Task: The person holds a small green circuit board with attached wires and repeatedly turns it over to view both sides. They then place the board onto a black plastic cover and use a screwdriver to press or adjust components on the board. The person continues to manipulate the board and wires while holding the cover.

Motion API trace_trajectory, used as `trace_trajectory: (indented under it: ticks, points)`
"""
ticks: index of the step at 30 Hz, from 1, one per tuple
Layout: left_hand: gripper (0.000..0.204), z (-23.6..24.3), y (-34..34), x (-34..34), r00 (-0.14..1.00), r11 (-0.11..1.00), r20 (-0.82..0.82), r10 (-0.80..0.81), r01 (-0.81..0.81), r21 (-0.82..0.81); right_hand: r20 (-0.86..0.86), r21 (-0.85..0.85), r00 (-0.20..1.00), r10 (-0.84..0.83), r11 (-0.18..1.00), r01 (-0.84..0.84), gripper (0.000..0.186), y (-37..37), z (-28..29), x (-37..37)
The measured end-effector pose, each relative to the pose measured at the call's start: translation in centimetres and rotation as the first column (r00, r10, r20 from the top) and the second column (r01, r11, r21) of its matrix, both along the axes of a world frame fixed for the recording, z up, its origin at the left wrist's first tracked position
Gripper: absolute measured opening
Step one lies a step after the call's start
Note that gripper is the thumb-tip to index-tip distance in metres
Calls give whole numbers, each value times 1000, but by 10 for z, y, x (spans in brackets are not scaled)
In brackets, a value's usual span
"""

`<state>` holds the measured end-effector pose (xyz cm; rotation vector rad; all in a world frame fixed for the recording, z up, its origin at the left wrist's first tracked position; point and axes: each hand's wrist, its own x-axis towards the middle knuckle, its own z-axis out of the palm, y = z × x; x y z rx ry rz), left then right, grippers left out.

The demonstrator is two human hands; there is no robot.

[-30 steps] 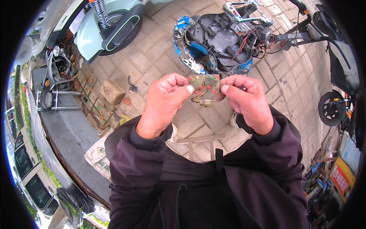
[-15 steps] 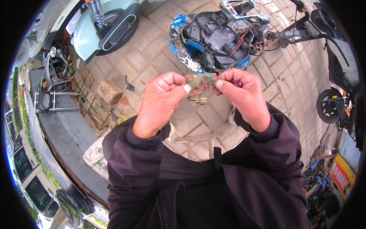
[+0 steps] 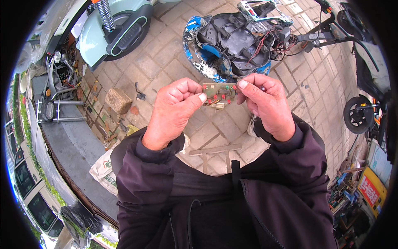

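Observation:
Before me, a small circuit board [image 3: 219,90] with red and green parts hangs between both hands over the paving. My left hand [image 3: 170,111] pinches its left edge between thumb and bent forefinger. At the opposite edge, my right hand [image 3: 269,103] is closed, thumb and fingers on the board's right end. Something small and dark shows between the right fingers; I cannot tell what it is. Below the board hang short wires and a pale plug connector [image 3: 218,106], partly covered by the board.
Beyond my hands lies a blue-and-white camouflage shell [image 3: 207,62] with black plastic and loose red wires. A pale green scooter body [image 3: 99,45] stands far left, near a block [image 3: 118,101]. A metal frame [image 3: 215,150] lies by my feet. At right is a small wheel [image 3: 359,115].
The board has tilted, so more of its face shows and the plug sits closer under its lower edge. My right thumb has moved up and slightly right; my left hand has barely moved.

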<state>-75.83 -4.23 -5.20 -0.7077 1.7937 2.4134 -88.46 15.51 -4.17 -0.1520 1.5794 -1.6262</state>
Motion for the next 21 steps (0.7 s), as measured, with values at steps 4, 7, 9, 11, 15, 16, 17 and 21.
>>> trace_trajectory:
  ticks: [4,7,9,11,15,16,17,21]
  points:
    - [7,2,-2,1,1000,1000,8,-23,23,17,24,-4,1000,8,1000,-8,19,0,-1,-1]
    - [7,3,-1,0,1000,1000,6,-27,27,-6,43,-7,999,19,1000,-18,20,1,-1,-2]
    - [7,4,-1,0,1000,999,4,-30,30,-27,46,-4,998,37,999,-36,20,1,0,-3]
    - [6,5,-1,0,999,998,3,-39,39,-46,45,7,997,63,998,-63,20,2,2,-5]
    - [5,4,-2,1,996,993,-28,-79,76,-89,48,-7,993,103,995,-103,22,2,6,-8]
    - [5,3,-2,1,996,993,-52,-74,69,-94,31,2,993,110,994,-110,22,2,6,-8]
    - [4,2,-1,1,994,993,-75,-76,69,-95,20,19,993,117,993,-117,23,2,6,-9]
    - [5,2,-5,4,978,966,4,-208,206,-154,-50,79,985,162,984,-158,22,2,4,-11]
